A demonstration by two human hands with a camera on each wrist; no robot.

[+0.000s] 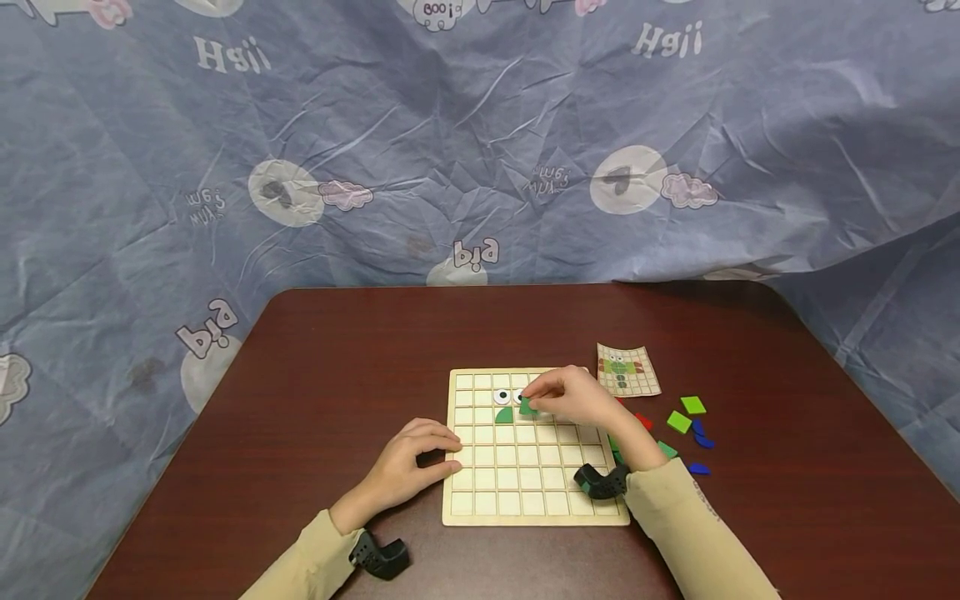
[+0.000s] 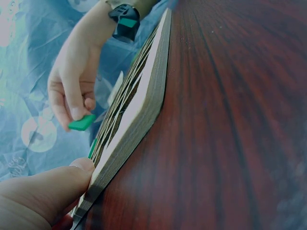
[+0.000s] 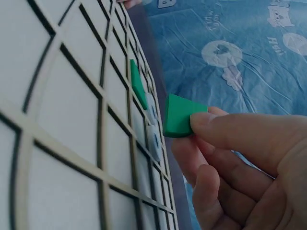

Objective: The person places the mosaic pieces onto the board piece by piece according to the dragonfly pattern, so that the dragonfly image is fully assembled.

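Note:
A pale wooden grid board (image 1: 517, 479) lies on the table. My right hand (image 1: 573, 396) pinches a green tile (image 3: 180, 117) between thumb and fingers over the board's upper part. Just left of that tile, a green quarter-circle piece (image 1: 505, 415) lies in a grid square. Above it sit two round white eye pieces (image 1: 502, 397), the right one partly behind my fingers. At the board's left edge rests my left hand (image 1: 411, 461), its thumb (image 2: 79, 175) and fingertips touching the rim.
A picture card (image 1: 641, 385) with a coloured figure on a grid lies right of the board. Near it are scattered lime-green squares (image 1: 693, 405), blue pieces (image 1: 699, 469), a red piece (image 1: 643, 422) and green pieces (image 1: 666, 449), some hidden by my right arm. A patterned cloth (image 1: 465, 150) hangs behind the table.

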